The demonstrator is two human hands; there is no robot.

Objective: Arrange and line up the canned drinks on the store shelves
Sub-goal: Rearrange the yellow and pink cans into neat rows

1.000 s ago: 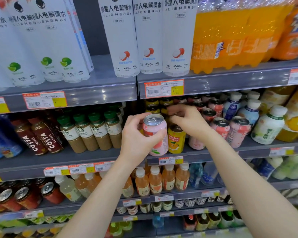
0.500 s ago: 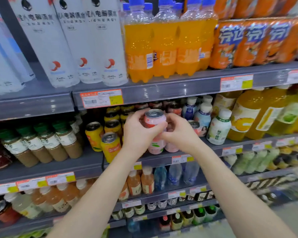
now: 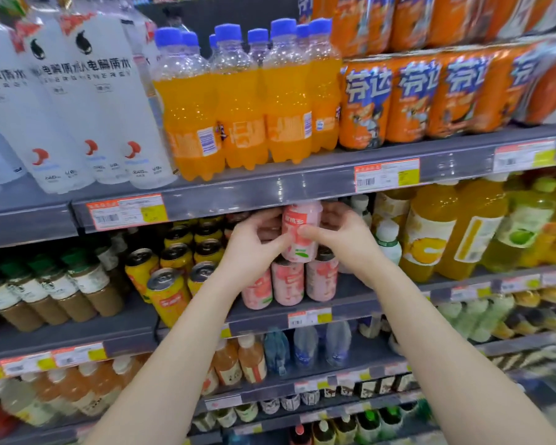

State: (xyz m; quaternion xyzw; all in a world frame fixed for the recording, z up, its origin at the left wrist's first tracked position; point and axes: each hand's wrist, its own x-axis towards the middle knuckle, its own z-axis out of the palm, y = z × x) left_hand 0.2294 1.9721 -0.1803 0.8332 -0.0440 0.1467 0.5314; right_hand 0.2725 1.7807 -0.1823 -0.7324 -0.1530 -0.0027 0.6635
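A pink can (image 3: 300, 232) is held between both hands, raised above the front row and close under the upper shelf's edge. My left hand (image 3: 254, 248) grips its left side and my right hand (image 3: 341, 239) its right side. Below it, three pink cans (image 3: 288, 281) stand side by side at the shelf front. To their left stand several yellow cans (image 3: 167, 293) in loose rows, the front one nearest the edge. The shelf (image 3: 334, 311) carries price tags along its lip.
Coffee bottles (image 3: 77, 290) stand left of the yellow cans. White small bottles (image 3: 387, 242) and large orange juice bottles (image 3: 430, 232) stand to the right. The upper shelf edge (image 3: 238, 197) hangs just above the held can. Orange soda bottles (image 3: 238, 101) sit on top.
Both hands have lifted the pink can higher, up to the underside of the upper shelf. The view has shifted right and closer to the shelves.
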